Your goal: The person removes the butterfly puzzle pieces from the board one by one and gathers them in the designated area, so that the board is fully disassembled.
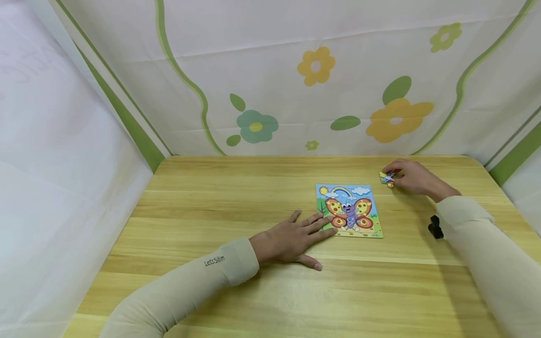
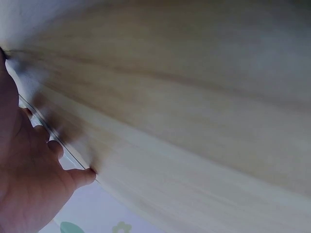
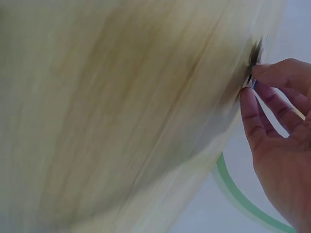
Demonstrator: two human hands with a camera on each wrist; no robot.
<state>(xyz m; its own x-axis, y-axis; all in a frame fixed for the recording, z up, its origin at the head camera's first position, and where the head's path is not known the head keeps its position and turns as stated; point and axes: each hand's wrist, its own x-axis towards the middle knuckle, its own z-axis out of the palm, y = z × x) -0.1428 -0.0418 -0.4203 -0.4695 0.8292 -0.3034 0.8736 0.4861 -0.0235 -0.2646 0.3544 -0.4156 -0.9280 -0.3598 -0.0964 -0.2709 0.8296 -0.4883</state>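
A square butterfly jigsaw puzzle [image 1: 350, 217] lies flat on the wooden table [image 1: 203, 202], right of the middle. My left hand [image 1: 295, 238] is spread palm down, with its fingertips over the puzzle's lower left part and the thumb on the table. In the left wrist view the same hand [image 2: 29, 170] shows straight fingers. Beyond the puzzle's upper right corner, my right hand [image 1: 413, 176] pinches a few small colourful puzzle pieces [image 1: 385, 179] between thumb and fingertips, close to the tabletop. The right wrist view shows them edge-on, so their exact number cannot be told.
A small black object [image 1: 436, 227] shows beside the right sleeve [image 1: 465, 218]. Behind the table hangs a white curtain [image 1: 270, 80] with printed flowers, and another white cloth [image 1: 63, 155] covers the left side.
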